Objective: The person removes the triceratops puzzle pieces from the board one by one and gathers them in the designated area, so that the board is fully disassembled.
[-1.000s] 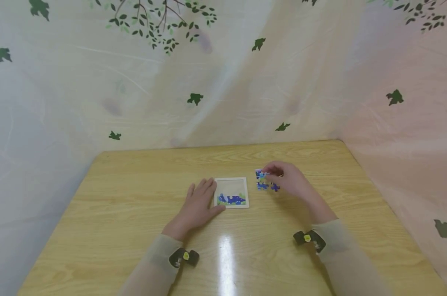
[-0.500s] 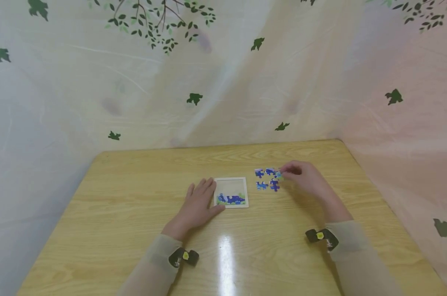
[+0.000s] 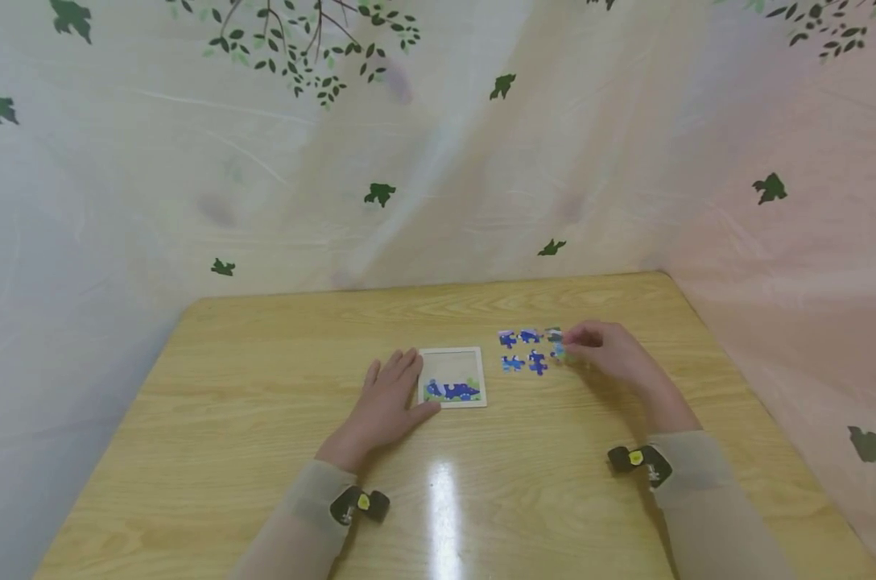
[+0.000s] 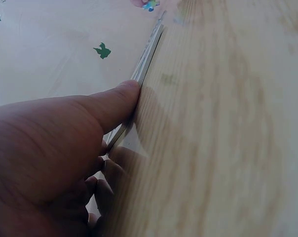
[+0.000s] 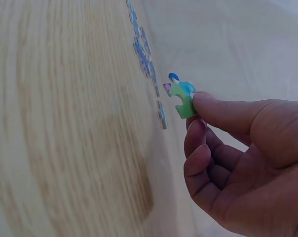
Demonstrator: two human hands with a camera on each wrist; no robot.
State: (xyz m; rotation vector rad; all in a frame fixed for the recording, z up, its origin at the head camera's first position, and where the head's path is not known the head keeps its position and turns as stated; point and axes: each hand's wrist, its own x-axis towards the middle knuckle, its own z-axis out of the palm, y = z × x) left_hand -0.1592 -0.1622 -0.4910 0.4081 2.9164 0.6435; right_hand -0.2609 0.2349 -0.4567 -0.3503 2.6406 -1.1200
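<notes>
A small square puzzle tray (image 3: 448, 350) with a white rim lies mid-table, its lower part filled by a blue and green picture. My left hand (image 3: 383, 403) rests against its left side, fingers stretched along the rim and thumb at the near corner. In the left wrist view the thumb (image 4: 122, 96) touches the tray's edge. Right of the tray, my right hand (image 3: 608, 350) pinches a green and light-blue puzzle piece (image 5: 182, 98) between thumb and fingers. The right wrist view shows this piece raised off the table.
Several loose puzzle pieces (image 3: 537, 362), mostly blue, lie on the table between the tray and my right hand. The wooden table (image 3: 286, 346) meets a pale curtain (image 3: 300, 201) with leaf prints at its back and sides. Each wrist wears a strapped camera (image 3: 361, 503).
My right hand has moved right, carrying the green and light-blue puzzle piece from over the loose pieces to their right side and uncovering them. The left hand stays at the tray.
</notes>
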